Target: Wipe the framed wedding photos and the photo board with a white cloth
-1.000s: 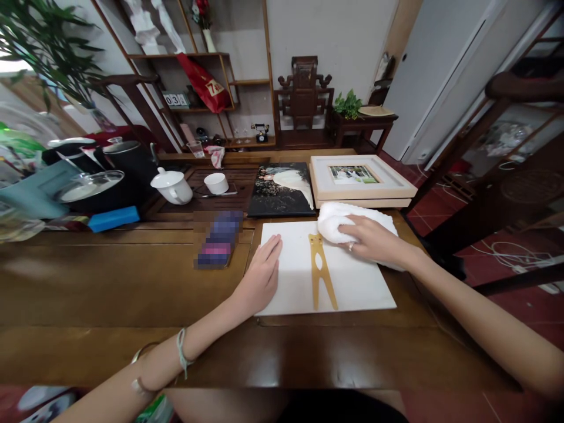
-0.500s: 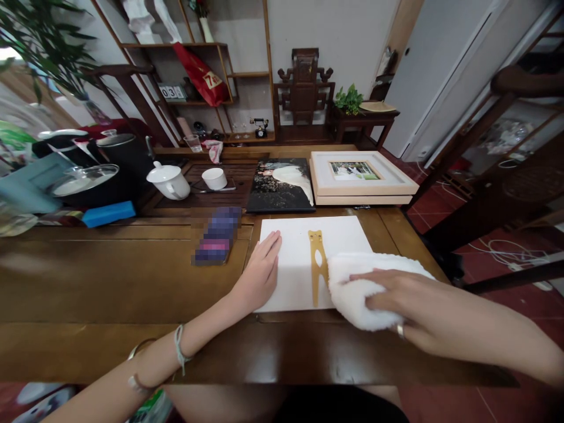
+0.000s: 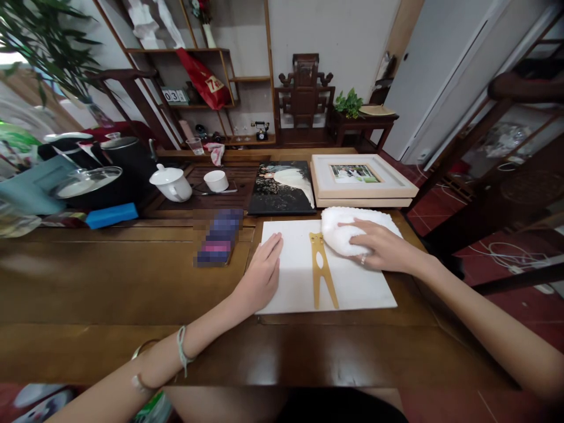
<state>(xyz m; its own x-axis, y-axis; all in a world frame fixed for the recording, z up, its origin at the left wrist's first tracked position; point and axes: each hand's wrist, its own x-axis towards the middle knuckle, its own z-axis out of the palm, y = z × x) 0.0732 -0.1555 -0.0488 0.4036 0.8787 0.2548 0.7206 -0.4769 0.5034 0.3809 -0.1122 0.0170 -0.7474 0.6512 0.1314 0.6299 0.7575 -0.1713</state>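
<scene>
A white flat panel (image 3: 291, 276) lies on the wooden table in front of me, with a gold A-shaped stand piece (image 3: 318, 267) running down its middle. My left hand (image 3: 261, 273) rests flat on the panel's left edge, fingers stretched out together and holding nothing. At the panel's far right corner, my right hand (image 3: 374, 244) grips a fluffy white cloth (image 3: 337, 226) and presses it on the surface. The cloth covers that corner and reaches beside the top of the gold piece. Part of the right fingers sinks into the cloth.
Behind the panel lie a dark photo panel (image 3: 282, 197) and stacked light-wood picture frames (image 3: 365, 197). A blurred-out phone-like item (image 3: 219, 238) is to the left. Farther left are a white lidded cup (image 3: 171, 183), a small white bowl (image 3: 215, 181), a blue block (image 3: 111, 215) and dark pots (image 3: 126, 155).
My right hand has slid the cloth away from me, from the panel's near right side to its far right corner, uncovering the gold piece's right leg. My left hand stays put.
</scene>
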